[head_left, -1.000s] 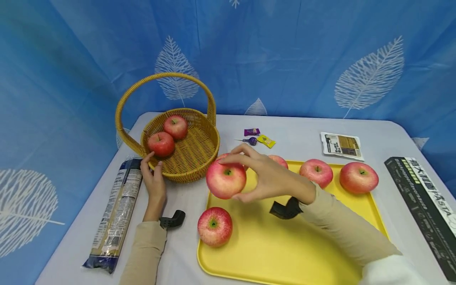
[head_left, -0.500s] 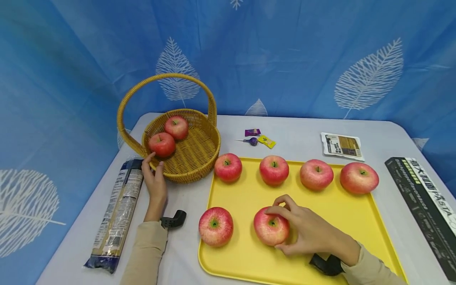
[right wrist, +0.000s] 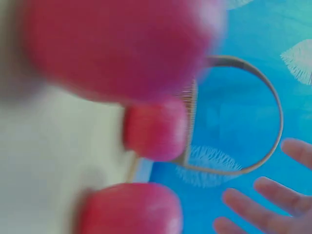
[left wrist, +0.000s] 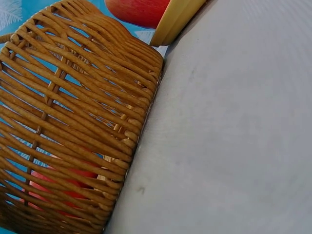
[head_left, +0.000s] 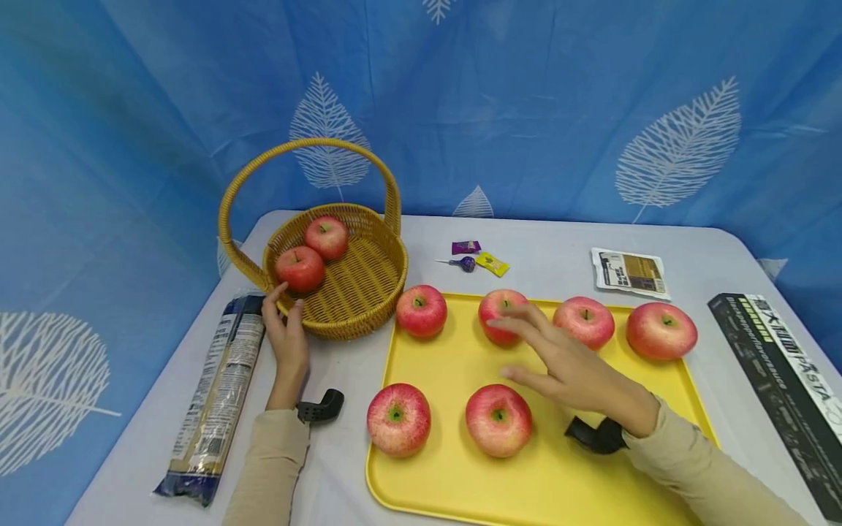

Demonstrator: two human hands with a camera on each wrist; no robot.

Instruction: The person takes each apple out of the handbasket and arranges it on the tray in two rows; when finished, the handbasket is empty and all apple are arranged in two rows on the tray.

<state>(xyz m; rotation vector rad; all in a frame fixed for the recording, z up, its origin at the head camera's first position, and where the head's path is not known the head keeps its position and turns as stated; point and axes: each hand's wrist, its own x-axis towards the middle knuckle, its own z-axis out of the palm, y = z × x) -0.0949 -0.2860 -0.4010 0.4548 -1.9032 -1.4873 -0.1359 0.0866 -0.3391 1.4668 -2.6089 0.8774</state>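
where the right hand (head_left: pixel 572 365) hangs over the yellow tray (head_left: pixel 454 365), a front apple (head_left: pixel 498 421) sits stem up on the tray, near the thumb. right hand: thumb and fingers spread wide, holding nothing. in the head view its fingertips overlap the second back apple (head_left: pixel 498 301); the right wrist view shows the visible fingers apart from the apples, which are blurred.

to the left of the front apple, a speckled apple (head_left: pixel 398 420) sits at the tray's left edge. along the back edge, left to right: a corner apple (head_left: pixel 421 311) near the basket, the second one, then a third apple (head_left: pixel 584 323) and an end apple (head_left: pixel 661 331).

left hand (head_left: pixel 286 343): at the near left rim of the wicker basket (head_left: pixel 349 329), fingers at the rim; cannot tell whether they pinch it. two apples (head_left: pixel 326 238) lie inside, on the left.

farther out: small sweets (head_left: pixel 492 264) behind the tray, a flat pouch (head_left: pixel 630 273) behind right, a black pasta box (head_left: pixel 776 387) at right, a long clear packet (head_left: pixel 213 402) at left, blue leaf-print cloth (head_left: pixel 546 146) behind
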